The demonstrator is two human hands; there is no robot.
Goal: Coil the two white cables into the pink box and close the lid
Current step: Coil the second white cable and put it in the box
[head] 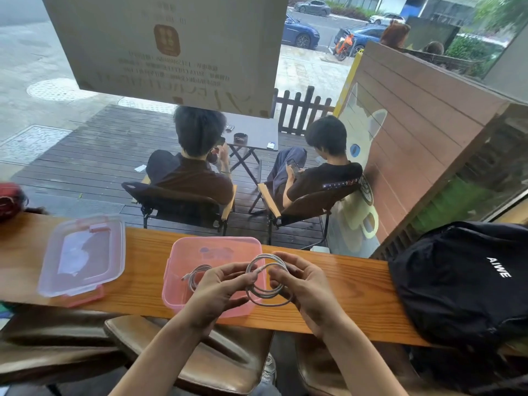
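An open pink box (183, 252) stands on the wooden counter in front of me. One white cable (197, 274) lies coiled inside it, at its left side. A second white cable (264, 292) is wound into several loops and held above the box's right edge. My left hand (217, 292) pinches the coil's left side near a plug end. My right hand (303, 287) grips the coil's right side, fingers curled through the loops. The clear lid (83, 252) with pink clips lies flat on the counter to the left of the box.
A black backpack (463, 278) fills the counter's right end. A red object (10, 200) sits at the far left. A window runs along the counter's far edge; two people sit outside on chairs. Brown stools (200, 364) stand below the counter.
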